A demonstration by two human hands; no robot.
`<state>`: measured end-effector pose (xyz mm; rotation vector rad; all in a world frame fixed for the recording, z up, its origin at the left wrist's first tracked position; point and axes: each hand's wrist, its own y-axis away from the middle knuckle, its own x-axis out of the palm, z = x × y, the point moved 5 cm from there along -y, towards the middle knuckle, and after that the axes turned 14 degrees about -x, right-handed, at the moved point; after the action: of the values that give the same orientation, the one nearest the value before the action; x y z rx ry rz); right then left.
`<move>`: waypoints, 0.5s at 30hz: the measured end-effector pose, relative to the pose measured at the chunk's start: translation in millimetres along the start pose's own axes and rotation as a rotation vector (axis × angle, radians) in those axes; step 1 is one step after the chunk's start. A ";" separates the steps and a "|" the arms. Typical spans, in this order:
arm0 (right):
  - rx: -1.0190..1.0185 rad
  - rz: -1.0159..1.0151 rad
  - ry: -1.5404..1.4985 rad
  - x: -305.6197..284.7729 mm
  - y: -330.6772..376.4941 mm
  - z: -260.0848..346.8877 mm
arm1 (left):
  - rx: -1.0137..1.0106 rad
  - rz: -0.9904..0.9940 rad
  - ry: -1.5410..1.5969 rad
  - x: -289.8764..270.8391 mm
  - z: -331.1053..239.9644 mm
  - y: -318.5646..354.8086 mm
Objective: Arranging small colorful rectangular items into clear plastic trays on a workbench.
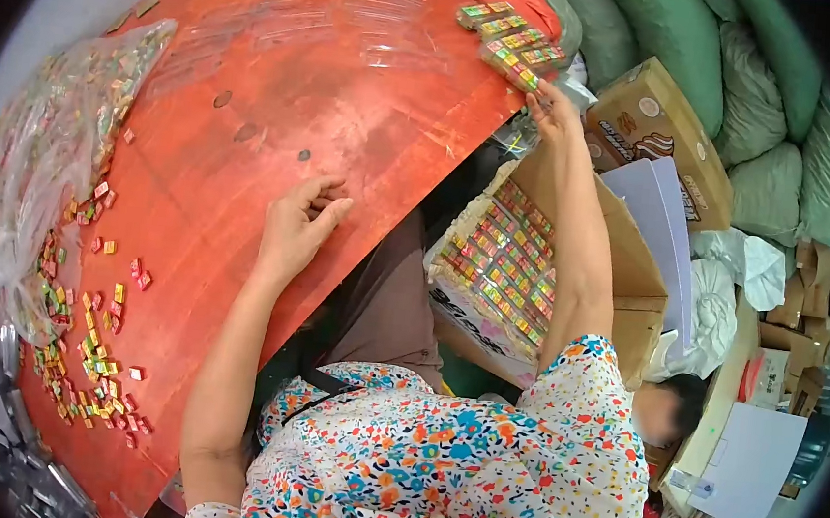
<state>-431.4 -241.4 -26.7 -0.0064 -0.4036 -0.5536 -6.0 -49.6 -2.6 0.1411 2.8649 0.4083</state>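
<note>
Evidently, one colourful pack (510, 66) touches the right fingers (548, 91).

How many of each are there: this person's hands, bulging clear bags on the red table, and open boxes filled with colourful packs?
Hands (left hand, right hand): 2
Clear bag: 1
Open box: 1
Total: 4

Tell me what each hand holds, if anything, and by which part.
The left hand holds nothing. The right hand is at the near end of a pack of colourful pieces; whether it grips or only touches cannot be told.
</note>
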 end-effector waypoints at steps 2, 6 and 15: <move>0.055 0.000 -0.007 1.6 1.9 -0.2 | 0.018 -0.013 -0.009 -1.6 0.5 2.7; 0.062 0.049 -0.023 21.5 -3.1 -16.8 | -0.014 -0.055 -0.009 -8.6 4.4 -2.0; -0.005 0.480 0.157 -1.8 -4.7 1.2 | 0.387 -0.164 -0.103 -11.1 -2.9 29.8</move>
<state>-435.6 -244.4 -26.8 -0.0627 -0.2343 -0.0797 5.8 -23.3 11.1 -0.0056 2.7911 -0.1825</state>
